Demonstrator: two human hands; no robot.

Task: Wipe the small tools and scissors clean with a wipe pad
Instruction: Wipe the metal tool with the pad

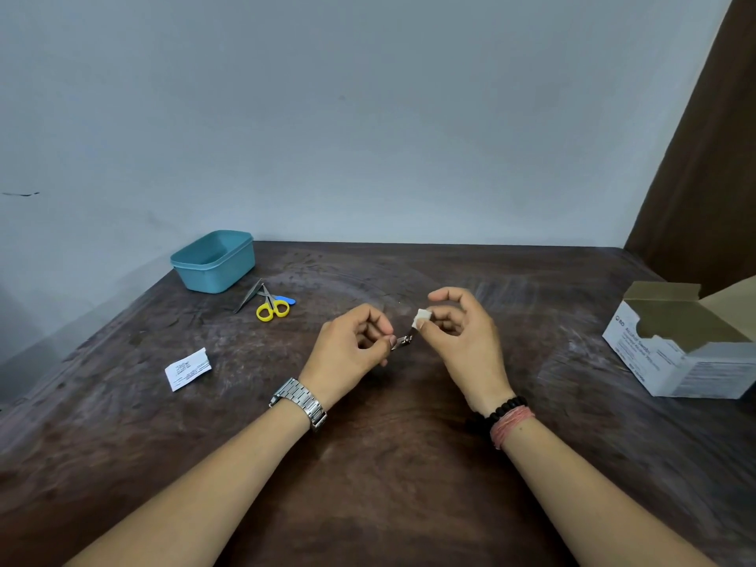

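A small metal tool [403, 341], likely a nail clipper, is pinched at its near end by the left hand [352, 345], fingers curled round it, held above the table [368, 464]. The wipe pad [421, 318] is pinched between thumb and fingertips of the right hand [466, 337] and is pressed on the tool's far tip. The tool's long axis is seen to run from the left grip up and right into the pad, so a stroke along that line is what the wipe appears to call for; judged mid-wipe on this tool. The scissors [272, 308] and tweezers [247, 297] are left lying well to the left, nearer the left hand, beside the tub [212, 261]; both judged not yet wiped. A torn wrapper [188, 368] is lying at left, a swab box [687, 354] at right.
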